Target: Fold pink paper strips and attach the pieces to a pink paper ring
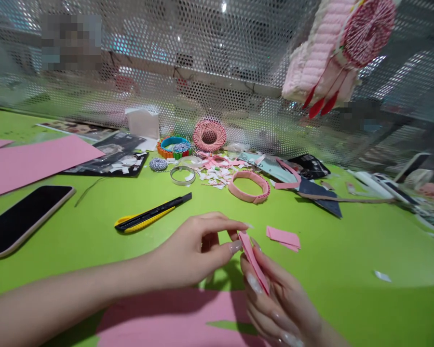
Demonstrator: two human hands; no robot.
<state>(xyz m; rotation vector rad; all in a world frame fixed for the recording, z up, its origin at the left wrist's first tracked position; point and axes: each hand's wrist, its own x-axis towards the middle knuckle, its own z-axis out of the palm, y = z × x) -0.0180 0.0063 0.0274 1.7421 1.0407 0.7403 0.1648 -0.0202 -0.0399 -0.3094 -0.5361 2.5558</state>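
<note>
A folded pink paper strip (253, 262) stands tilted between your hands, just above the green surface (347, 260). Your left hand (195, 250) pinches its top edge, fingers closed on it. Your right hand (278, 303) grips it from below, fingers clamped. Pink paper pieces (284, 237) lie just beside, a yellow utility knife (152, 218) near, a phone (21, 219) well apart.

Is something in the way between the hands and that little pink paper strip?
No, nothing visible. The left hand pinches the top of the pink paper strip, and the right hand holds it from below, above the green table.
</note>
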